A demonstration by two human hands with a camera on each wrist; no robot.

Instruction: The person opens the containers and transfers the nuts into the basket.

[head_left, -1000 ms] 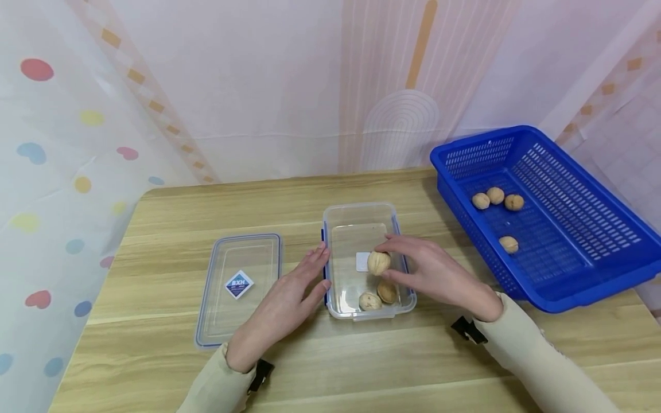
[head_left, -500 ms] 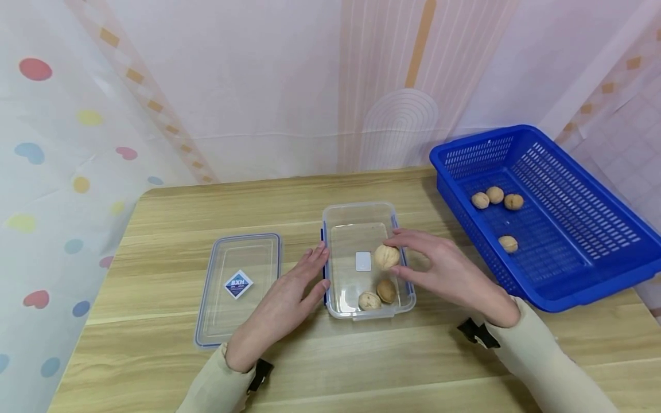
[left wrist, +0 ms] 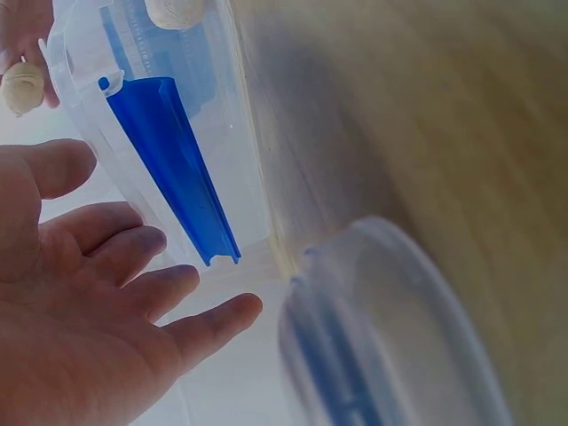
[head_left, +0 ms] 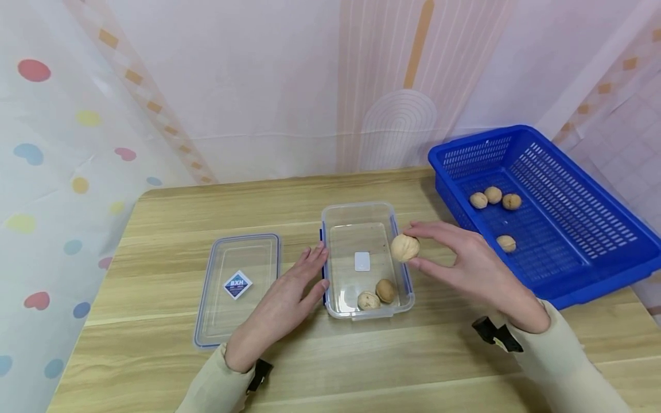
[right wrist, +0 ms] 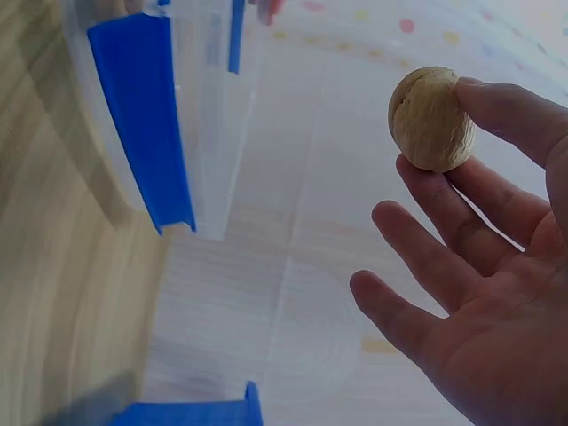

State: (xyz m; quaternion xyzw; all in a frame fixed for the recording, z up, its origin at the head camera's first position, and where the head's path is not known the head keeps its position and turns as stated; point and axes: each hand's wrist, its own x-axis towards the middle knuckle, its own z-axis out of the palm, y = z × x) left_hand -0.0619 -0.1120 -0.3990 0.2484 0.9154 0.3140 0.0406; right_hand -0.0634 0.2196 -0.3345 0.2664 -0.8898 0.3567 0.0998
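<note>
Between thumb and fingertips my right hand (head_left: 467,261) pinches a walnut (head_left: 405,248), held above the right rim of a clear plastic box (head_left: 356,221). The right wrist view shows that walnut (right wrist: 432,119) with the other fingers spread apart. Two walnuts lie at the near end inside the box, a pale one (head_left: 369,300) and a browner one (head_left: 385,291). My left hand (head_left: 289,301) rests with extended fingers at the box's left side. In the left wrist view the left hand (left wrist: 98,293) is empty beside the blue latch (left wrist: 169,155).
A clear lid (head_left: 237,315) with a blue seal lies on the wooden table (head_left: 170,229), left of the box. At the right stands a blue plastic basket (head_left: 563,201) holding several walnuts (head_left: 493,195). A patterned cloth (head_left: 258,86) hangs behind the table.
My right hand, still pinching the walnut, has moved up and to the right, from over the box's interior to its right rim. The left hand has stayed put.
</note>
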